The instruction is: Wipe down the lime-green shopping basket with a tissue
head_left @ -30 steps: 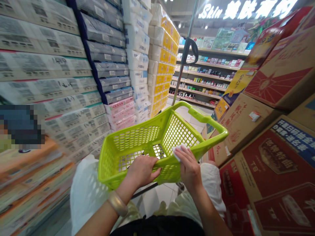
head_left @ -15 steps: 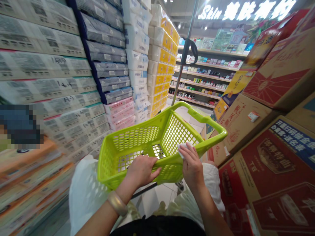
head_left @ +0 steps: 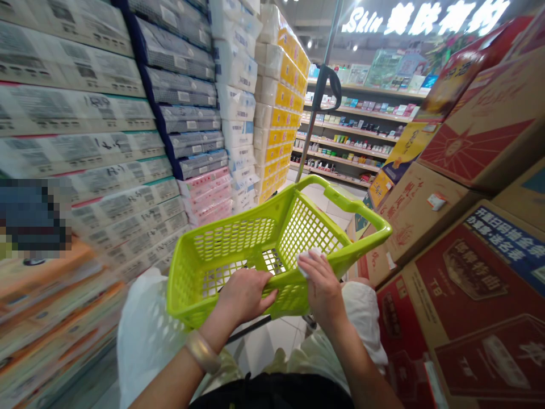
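Observation:
A lime-green shopping basket (head_left: 238, 233) with perforated walls and a raised handle stands tilted in front of my knees. My left hand (head_left: 247, 292), below a gold bracelet (head_left: 202, 351), is closed over the basket's near rim with the thumb outside. Farther right along that rim, my right hand (head_left: 324, 287) presses a white tissue (head_left: 307, 261) against the plastic. Its fingers reach over the edge to the inside, and much of the tissue is hidden beneath them. A long pole with a dark grip (head_left: 327, 88) rises behind the basket's handle.
Wrapped paper packs (head_left: 191, 119) are stacked high on the left. Cardboard cartons (head_left: 468, 272) rise close on the right. Shelves of small goods (head_left: 357, 136) stand at the back beneath a lit sign. Pale floor tiles (head_left: 259, 343) show below the basket.
My right hand has slid left along the basket's rim with the tissue. My left hand keeps its place on the rim, and the basket is nearly unmoved.

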Motion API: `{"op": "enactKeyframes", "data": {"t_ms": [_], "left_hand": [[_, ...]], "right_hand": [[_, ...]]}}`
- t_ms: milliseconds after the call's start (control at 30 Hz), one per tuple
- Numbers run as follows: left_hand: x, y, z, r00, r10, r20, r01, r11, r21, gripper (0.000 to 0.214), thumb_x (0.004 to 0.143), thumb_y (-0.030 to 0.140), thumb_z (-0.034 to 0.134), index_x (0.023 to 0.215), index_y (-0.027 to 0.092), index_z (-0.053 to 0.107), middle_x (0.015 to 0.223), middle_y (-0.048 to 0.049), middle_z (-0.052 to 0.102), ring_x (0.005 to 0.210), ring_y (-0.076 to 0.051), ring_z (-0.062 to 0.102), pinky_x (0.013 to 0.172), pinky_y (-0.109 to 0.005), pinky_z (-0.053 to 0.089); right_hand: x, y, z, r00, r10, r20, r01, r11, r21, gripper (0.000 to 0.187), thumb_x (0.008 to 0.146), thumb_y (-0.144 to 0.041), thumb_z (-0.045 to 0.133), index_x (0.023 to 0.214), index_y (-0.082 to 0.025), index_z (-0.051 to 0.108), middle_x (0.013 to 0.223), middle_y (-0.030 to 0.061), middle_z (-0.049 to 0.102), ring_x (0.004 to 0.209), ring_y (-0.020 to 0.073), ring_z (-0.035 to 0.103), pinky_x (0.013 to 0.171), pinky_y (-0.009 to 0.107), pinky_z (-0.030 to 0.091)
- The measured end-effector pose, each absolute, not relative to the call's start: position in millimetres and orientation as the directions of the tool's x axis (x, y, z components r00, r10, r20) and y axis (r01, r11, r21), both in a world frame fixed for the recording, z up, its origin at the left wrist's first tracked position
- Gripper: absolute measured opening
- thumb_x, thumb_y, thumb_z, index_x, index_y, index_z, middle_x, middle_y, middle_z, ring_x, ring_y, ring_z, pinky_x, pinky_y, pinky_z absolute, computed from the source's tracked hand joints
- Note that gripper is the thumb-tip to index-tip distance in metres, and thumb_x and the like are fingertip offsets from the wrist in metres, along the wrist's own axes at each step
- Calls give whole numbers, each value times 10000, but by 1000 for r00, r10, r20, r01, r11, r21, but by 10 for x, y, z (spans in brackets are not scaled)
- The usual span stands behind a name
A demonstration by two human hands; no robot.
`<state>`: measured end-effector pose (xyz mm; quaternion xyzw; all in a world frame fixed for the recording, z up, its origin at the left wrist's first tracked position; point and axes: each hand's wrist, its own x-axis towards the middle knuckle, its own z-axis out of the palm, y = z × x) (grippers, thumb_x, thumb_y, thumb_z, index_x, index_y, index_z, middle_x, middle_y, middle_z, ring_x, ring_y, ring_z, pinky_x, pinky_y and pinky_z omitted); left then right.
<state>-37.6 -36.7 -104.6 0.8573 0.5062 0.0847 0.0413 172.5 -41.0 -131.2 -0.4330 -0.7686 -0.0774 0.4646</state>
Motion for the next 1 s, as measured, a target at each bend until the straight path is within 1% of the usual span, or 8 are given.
{"op": "enactKeyframes", "data": {"t_ms": [100, 167, 333, 533, 600, 733, 900, 1000], "left_hand": [[-378, -368, -1046, 483, 869, 106, 855, -495, 159, 278, 873, 422, 515, 968, 215, 674, 918, -81, 738, 890, -284, 678, 765, -374, 483], [-380, -371, -1041, 485, 868, 105, 854, -496, 157, 284, 875, 427, 511, 981, 218, 671, 926, -80, 738, 893, -283, 678, 772, -377, 485], [-376, -371, -1029, 474, 876, 86, 866, -481, 132, 327, 888, 463, 484, 972, 211, 676, 908, -91, 737, 877, -277, 680, 770, -373, 486], [-384, -366, -1041, 483, 870, 98, 859, -493, 139, 277, 877, 424, 510, 963, 220, 676, 904, -73, 737, 877, -272, 678, 763, -362, 483], [-388, -363, -1044, 485, 869, 95, 859, -494, 133, 297, 884, 441, 497, 972, 221, 676, 902, -74, 736, 876, -272, 678, 763, -363, 484], [-384, -354, -1047, 480, 872, 94, 864, -488, 121, 333, 890, 469, 480, 978, 216, 678, 902, -86, 733, 882, -282, 677, 767, -376, 486], [-380, -363, -1048, 478, 872, 107, 861, -489, 138, 298, 883, 437, 493, 966, 219, 678, 892, -81, 734, 871, -284, 677, 760, -381, 484], [-384, -367, -1052, 480, 870, 108, 860, -491, 137, 308, 882, 449, 494, 974, 218, 677, 894, -86, 732, 868, -288, 678, 756, -386, 486]], "right_hand": [[1647, -439, -1367, -345, 576, 741, 682, 697, -224, 418, 882, -39, 447, 1181, -227, 670, 1196, 55, 708, 1236, 211, 590, 1085, 442, 456], [1704, -424, -1369, -320, 576, 753, 698, 680, -224, 435, 880, -31, 432, 1193, -222, 666, 1196, 62, 707, 1254, 216, 575, 1094, 455, 445], [1854, -380, -1313, -145, 574, 806, 778, 570, -265, 427, 885, -45, 424, 1181, -219, 678, 1176, 81, 713, 1260, 238, 569, 1120, 511, 399], [1713, -422, -1354, -297, 570, 766, 710, 668, -222, 448, 878, -30, 413, 1189, -228, 668, 1173, 62, 716, 1238, 219, 587, 1085, 465, 450], [1786, -394, -1324, -245, 569, 785, 741, 632, -227, 433, 883, -37, 419, 1177, -225, 675, 1172, 64, 716, 1240, 225, 585, 1089, 473, 442], [1874, -357, -1257, -50, 559, 827, 805, 513, -298, 394, 902, -57, 412, 1120, -212, 702, 1142, 81, 726, 1221, 239, 596, 1104, 509, 410], [1752, -408, -1317, -254, 580, 774, 737, 634, -233, 429, 887, -42, 409, 1153, -228, 690, 1149, 59, 726, 1211, 213, 603, 1091, 460, 439], [1841, -385, -1299, -222, 568, 792, 764, 606, -220, 430, 885, -49, 414, 1166, -228, 686, 1155, 64, 723, 1208, 220, 606, 1090, 466, 440]]}}
